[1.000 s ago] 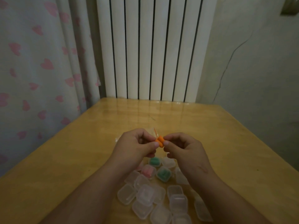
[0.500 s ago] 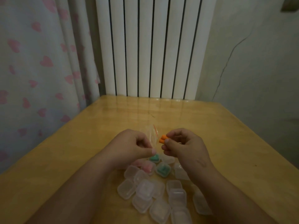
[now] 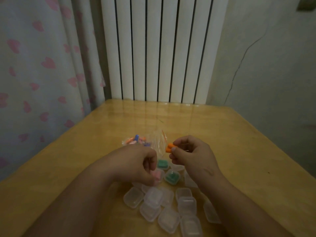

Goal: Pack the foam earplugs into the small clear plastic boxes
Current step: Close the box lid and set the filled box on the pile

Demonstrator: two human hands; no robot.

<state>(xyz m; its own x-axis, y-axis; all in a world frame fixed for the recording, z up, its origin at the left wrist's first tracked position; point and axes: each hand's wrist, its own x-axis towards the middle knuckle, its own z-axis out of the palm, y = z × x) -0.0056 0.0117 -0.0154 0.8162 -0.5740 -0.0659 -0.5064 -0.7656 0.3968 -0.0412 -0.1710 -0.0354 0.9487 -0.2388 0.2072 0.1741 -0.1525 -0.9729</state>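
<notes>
the right hand [image 3: 191, 156] pinches 2 orange earplugs [image 3: 169, 147] between thumb and fingers, above the table [image 3: 239, 151]. the left hand [image 3: 135, 165] has curled fingers just beside a clear bag [image 3: 158, 142], and i cannot tell if it holds it. clear boxes [image 3: 152, 197] lie on the table under the hands, 2 of them green inside.
</notes>
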